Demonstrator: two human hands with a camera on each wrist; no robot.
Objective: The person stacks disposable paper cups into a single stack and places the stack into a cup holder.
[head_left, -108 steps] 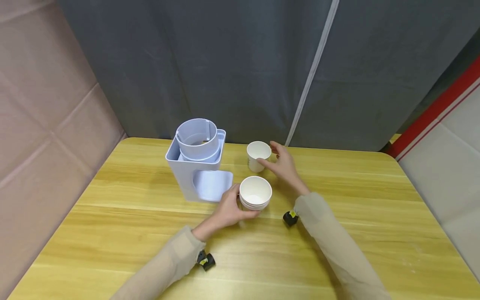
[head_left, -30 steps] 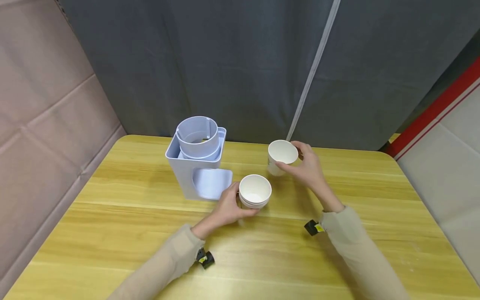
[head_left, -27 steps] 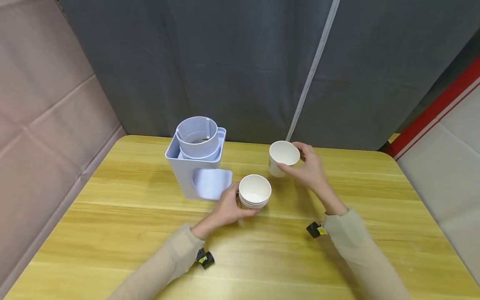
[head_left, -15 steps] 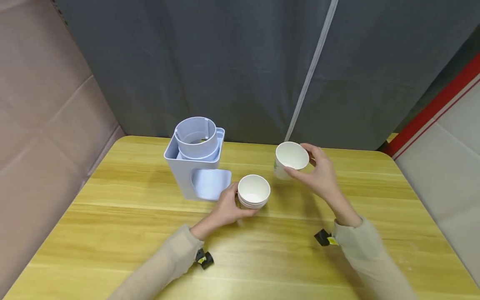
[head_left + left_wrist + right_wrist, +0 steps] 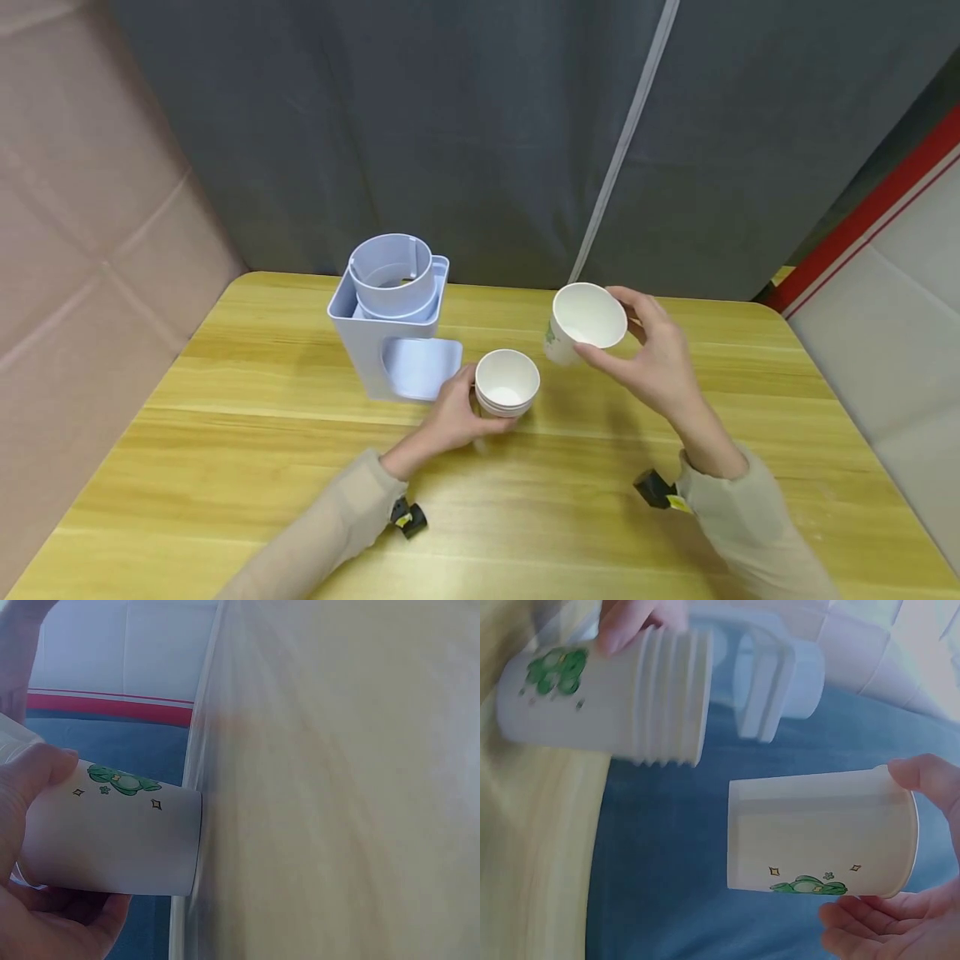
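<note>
My left hand (image 5: pixel 455 414) curls round a stack of white paper cups (image 5: pixel 507 379), several nested together and standing upright on the table. In the left wrist view the stack (image 5: pixel 120 832) shows a green printed pattern, its base at the tabletop. My right hand (image 5: pixel 651 354) holds a single white paper cup (image 5: pixel 588 317) near its rim, between thumb and fingers. In the right wrist view this paper cup (image 5: pixel 821 832) is off the table, to the right of the stack. It tilts slightly, with its mouth towards the head camera.
A pale blue plastic holder (image 5: pixel 360 337) with a round tube (image 5: pixel 393 267) in its top stands left of the stack. Its flat lip (image 5: pixel 423 368) juts out near my left fingers. A grey curtain (image 5: pixel 450 142) hangs behind the wooden table (image 5: pixel 247 467).
My right hand has lifted the single paper cup from the back of the table and brought it right and nearer to me. My left hand and the stack stay in place.
</note>
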